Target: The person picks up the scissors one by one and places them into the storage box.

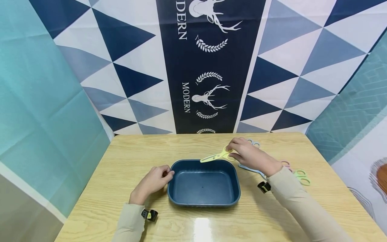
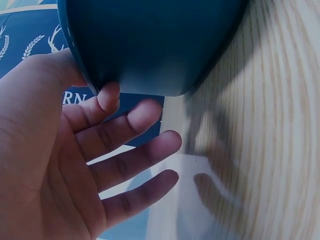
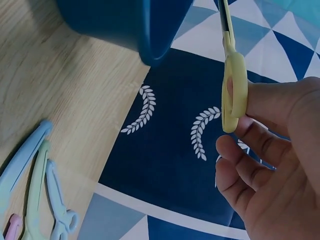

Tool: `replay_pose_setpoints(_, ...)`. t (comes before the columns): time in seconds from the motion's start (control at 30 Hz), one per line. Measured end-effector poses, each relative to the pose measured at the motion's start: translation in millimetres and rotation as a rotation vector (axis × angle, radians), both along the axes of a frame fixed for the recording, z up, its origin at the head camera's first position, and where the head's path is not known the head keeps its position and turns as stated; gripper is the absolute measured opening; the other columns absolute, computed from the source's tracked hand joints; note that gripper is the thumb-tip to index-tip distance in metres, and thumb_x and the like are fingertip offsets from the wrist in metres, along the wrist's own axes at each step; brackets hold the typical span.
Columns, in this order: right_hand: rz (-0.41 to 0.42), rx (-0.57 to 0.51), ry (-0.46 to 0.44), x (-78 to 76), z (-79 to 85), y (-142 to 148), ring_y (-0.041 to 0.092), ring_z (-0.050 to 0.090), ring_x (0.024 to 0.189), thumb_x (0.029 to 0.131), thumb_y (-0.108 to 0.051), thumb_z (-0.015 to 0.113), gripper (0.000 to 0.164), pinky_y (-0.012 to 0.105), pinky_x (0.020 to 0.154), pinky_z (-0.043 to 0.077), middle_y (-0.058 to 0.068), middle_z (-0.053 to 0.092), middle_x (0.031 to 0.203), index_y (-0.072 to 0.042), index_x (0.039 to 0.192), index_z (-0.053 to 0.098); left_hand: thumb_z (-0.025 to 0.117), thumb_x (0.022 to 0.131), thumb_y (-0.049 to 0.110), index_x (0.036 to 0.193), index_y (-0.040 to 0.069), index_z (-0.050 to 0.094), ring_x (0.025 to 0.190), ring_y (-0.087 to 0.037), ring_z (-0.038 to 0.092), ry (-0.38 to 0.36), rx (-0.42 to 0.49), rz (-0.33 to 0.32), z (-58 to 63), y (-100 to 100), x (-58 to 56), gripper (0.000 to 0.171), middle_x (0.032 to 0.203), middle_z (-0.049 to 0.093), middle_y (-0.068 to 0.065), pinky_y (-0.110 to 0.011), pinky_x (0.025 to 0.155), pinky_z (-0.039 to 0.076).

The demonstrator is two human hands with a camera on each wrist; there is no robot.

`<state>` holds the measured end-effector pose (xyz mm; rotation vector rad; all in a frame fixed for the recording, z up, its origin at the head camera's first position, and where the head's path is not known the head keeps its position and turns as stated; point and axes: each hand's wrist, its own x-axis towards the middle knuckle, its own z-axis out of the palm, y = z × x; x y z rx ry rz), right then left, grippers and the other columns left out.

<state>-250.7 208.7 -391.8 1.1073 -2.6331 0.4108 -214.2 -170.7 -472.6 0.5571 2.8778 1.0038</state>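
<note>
A dark blue rectangular basin [image 1: 202,203] stands on the wooden table. My left hand [image 1: 154,181] pinches its left rim between thumb and index finger; in the left wrist view the other fingers [image 2: 150,150] stretch out below the rim, apart from it. Yellow scissors [image 1: 215,157] are held by their handle loops in my right hand [image 1: 249,155], blades pointing left over the basin's far right rim. From the right wrist, the yellow handle [image 3: 236,90] shows between thumb and fingers, with the basin's wall [image 3: 107,25] beyond it.
Right of the basin, partly hidden by my right arm, lie more scissors: a blue pair [image 1: 254,143], a pink pair [image 1: 286,164] and a green pair [image 1: 302,176]. A light blue blade [image 1: 252,169] shows under the arm. A patterned cloth [image 1: 208,67] hangs behind the table's far edge.
</note>
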Motion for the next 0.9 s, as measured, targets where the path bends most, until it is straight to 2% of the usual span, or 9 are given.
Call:
replay_pose_setpoints(0.4,0.033,0.008,0.025,2.4,-2.0,-15,0.019,0.058,0.096,0.087,-0.013,0.072,0.016,0.037,0.084,0.05,0.003,0.063,0.101,-0.009,0.102,0.069,0.055,0.097,0.034,0.069,0.023,0.052,0.051,-0.005,0.044,0.01,0.014,0.004,-4.9,-1,0.1,0.03,0.058,0.047,0.01,-0.02,0.052,0.036)
replay_pose_setpoints(0.9,0.1,0.018,-0.012,-7.9,-2.5,-36,0.02,0.058,0.095,0.087,-0.01,0.072,0.015,0.037,0.084,0.049,0.003,0.062,0.1,-0.009,0.101,0.069,0.056,0.096,0.034,0.068,0.023,0.051,0.049,-0.006,0.043,0.008,0.015,0.022,-5.6,3,-4.4,0.031,0.056,0.045,0.01,-0.02,0.051,0.034)
